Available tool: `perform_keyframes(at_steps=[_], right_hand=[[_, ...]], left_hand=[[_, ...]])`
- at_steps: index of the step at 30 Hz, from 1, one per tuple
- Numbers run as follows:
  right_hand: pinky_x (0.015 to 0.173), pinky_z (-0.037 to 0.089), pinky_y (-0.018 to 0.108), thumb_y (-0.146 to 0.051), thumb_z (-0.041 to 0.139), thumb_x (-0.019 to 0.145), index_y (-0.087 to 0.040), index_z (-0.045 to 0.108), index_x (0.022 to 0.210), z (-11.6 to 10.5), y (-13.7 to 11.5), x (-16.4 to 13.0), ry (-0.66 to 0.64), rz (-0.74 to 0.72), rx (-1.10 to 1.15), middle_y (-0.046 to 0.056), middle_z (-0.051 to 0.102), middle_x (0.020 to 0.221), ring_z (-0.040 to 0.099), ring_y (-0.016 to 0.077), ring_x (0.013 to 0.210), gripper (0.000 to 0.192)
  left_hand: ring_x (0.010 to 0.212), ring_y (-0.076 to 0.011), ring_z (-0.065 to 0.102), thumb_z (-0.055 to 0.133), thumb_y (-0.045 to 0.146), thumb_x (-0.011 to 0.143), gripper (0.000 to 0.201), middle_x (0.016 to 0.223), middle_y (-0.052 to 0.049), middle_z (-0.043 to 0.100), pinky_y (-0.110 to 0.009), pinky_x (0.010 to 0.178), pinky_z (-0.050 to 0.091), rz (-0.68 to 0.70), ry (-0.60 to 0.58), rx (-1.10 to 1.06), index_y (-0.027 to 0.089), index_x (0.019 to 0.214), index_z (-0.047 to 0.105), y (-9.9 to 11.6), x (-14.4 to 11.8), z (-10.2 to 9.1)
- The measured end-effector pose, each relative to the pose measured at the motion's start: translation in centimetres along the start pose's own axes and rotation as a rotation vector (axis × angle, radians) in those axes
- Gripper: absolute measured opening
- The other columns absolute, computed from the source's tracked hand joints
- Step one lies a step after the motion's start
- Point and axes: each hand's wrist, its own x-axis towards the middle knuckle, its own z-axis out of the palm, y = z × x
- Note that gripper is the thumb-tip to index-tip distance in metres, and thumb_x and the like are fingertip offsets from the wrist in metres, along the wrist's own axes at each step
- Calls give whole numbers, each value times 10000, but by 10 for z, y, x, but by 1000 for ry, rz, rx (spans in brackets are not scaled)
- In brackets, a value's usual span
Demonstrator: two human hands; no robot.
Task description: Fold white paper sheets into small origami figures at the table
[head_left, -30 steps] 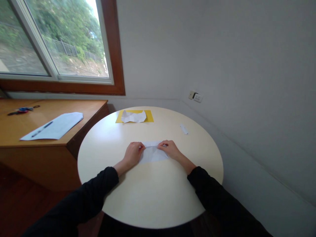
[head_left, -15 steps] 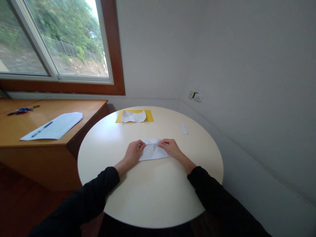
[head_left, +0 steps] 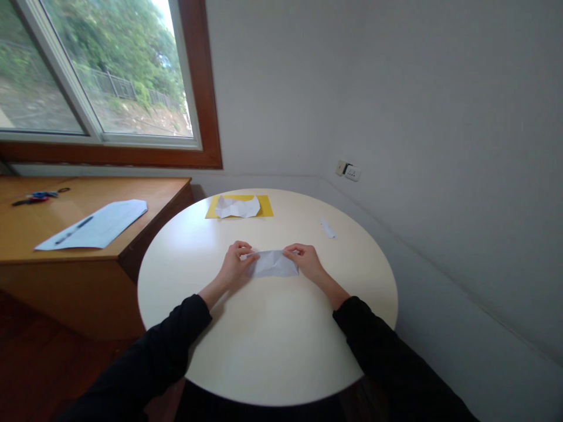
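— Two sheets show on the far left, yes? We see a white sheet (head_left: 94, 225) with a pen (head_left: 74, 230) lying on it, on the wooden side counter (head_left: 26, 234) under the window (head_left: 97, 70).

— We do. Moving right onto the round counter (head_left: 264, 346), we find our left hand (head_left: 236, 266) with its grip pinched on the left end of the folded white paper (head_left: 273, 264).

— And that paper lies near the middle of the round counter, creased, stretched between both hands?

— Yes, low over the surface; we cannot tell whether its underside touches. Beyond it, at the far edge, a crumpled white piece (head_left: 238, 207) rests on a yellow sheet (head_left: 265, 206).

— Then our right hand (head_left: 307, 261)?

— Its grip is closed on the paper's right end, thumb and fingertips nipping the upper corner.

— Further right?

— We note a small white slip (head_left: 328, 228) lying alone, well apart from the hands, and a wall socket (head_left: 349, 172) behind it.
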Motion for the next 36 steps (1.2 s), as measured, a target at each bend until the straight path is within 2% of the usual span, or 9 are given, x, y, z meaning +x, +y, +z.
perform_keyframes(at_steps=[5, 12, 19, 23, 26, 28, 32, 36], right_hand=[[545, 405, 264, -411, 676, 580, -160, 670, 669, 2, 0, 1, 59, 4, 10, 55, 679, 708, 552, 147, 594, 267], [483, 384, 238, -452, 686, 557, -150, 661, 709, 5, -1, 1, 80, 97, 122, 25, 649, 640, 512, 115, 525, 339], [476, 384, 240, -438, 722, 519, -158, 634, 674, 2, -7, 2, 111, 125, 197, 21, 622, 609, 513, 121, 522, 332], [504, 410, 259, -440, 734, 500, -168, 616, 659, -1, -7, 13, 50, 208, 338, 10, 620, 595, 538, 135, 527, 337], [528, 430, 269, -403, 742, 500, -169, 607, 676, 1, -4, 24, 55, 300, 421, 2, 618, 594, 562, 148, 550, 322], [553, 445, 272, -378, 739, 505, -173, 593, 674, 4, -4, 31, 95, 325, 459, 3, 622, 615, 579, 156, 582, 303], [582, 455, 270, -365, 720, 527, -175, 566, 663, 12, -3, 45, 165, 298, 482, 12, 622, 656, 587, 160, 618, 281], [609, 462, 281, -381, 681, 561, -175, 552, 671, 14, 1, 62, 191, 253, 418, 36, 628, 698, 592, 176, 655, 267]], left_hand=[[813, -160, 540, 605, 267, 697, 118, 842, -55, 555, -287, 719, 440, -15, -5, -86, 162, 660, 646, 9, 0, 6], [709, -142, 544, 599, 293, 668, 140, 751, -32, 604, -262, 645, 417, -42, 30, -144, 156, 653, 624, 17, 1, 15], [589, -121, 502, 577, 361, 668, 229, 620, -11, 588, -236, 541, 368, -124, -19, -275, 133, 663, 603, 20, 6, 8], [547, -111, 486, 611, 365, 629, 239, 573, -1, 564, -226, 506, 345, -198, -105, -354, 128, 639, 590, 24, 19, 1], [608, -125, 523, 627, 305, 603, 241, 674, -27, 615, -234, 549, 378, -206, -66, -353, 125, 764, 639, 26, 31, 1], [608, -125, 523, 621, 279, 598, 236, 690, -33, 618, -236, 552, 380, -216, -47, -346, 124, 773, 645, 27, 39, 4], [581, -116, 507, 627, 294, 589, 214, 660, -34, 595, -235, 537, 369, -261, -45, -423, 113, 703, 613, 25, 53, 13], [541, -99, 482, 643, 297, 584, 254, 612, -13, 557, -230, 516, 357, -285, -63, -494, 108, 745, 592, 23, 68, 16]])
